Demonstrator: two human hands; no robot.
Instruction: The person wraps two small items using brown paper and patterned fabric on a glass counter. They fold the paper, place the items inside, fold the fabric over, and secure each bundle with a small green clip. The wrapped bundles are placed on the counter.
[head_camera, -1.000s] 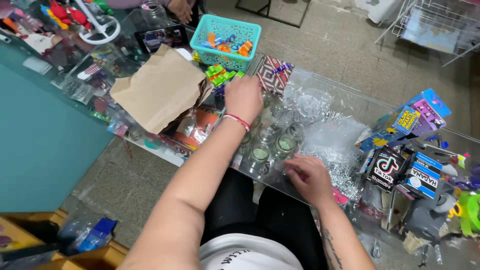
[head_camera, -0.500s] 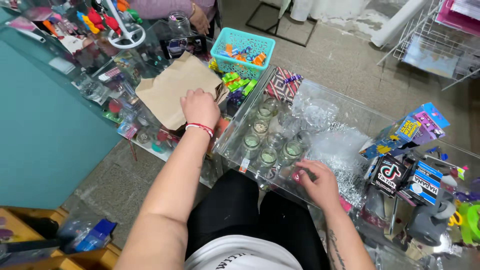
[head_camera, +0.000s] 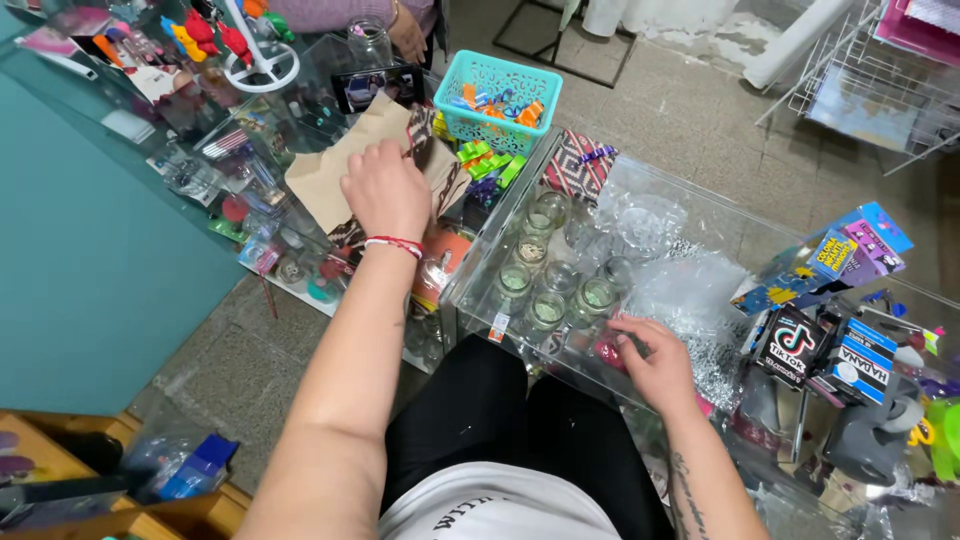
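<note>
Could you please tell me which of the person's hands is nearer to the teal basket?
Left. The left hand rests on the brown paper bag, just beside the teal basket. The right hand is well below it, at the near edge of the glass counter.

1. Left hand (head_camera: 385, 190): palm down on a brown paper bag (head_camera: 335, 170) lying on the glass counter (head_camera: 200, 150).
2. Right hand (head_camera: 655, 365): fingers curled at the near edge of a clear glass case (head_camera: 700, 215).
3. Small glass jars (head_camera: 550, 285): clustered upright in the case.
4. Turquoise basket (head_camera: 500, 95): beyond the bag, holding small coloured items.
</note>
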